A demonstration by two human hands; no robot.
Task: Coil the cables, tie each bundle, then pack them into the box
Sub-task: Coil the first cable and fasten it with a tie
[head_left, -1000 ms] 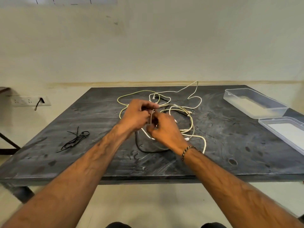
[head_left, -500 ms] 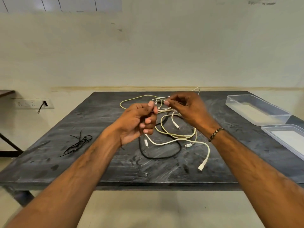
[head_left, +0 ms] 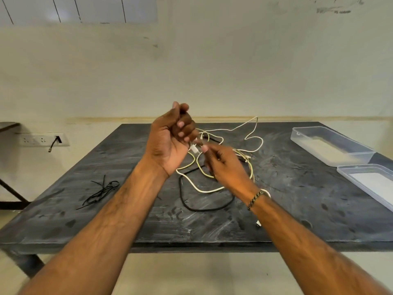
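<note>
White cable [head_left: 214, 189] held between both hands, above table [head_left: 297, 199].

A plain cream plaster wall [head_left: 212, 71], scuffed and stained in spots, is filling the upper half of the view. A dark grey, chalk-smeared table [head_left: 106, 209] is standing against it. At 9 o'clock a white wall socket strip [head_left: 42, 139] is holding a black plug. A pale floor [head_left: 191, 273] is showing at 6 o'clock.

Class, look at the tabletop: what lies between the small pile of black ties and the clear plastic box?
In the head view, the tangled white cables and one black cable lie between the black ties and the box.
</note>
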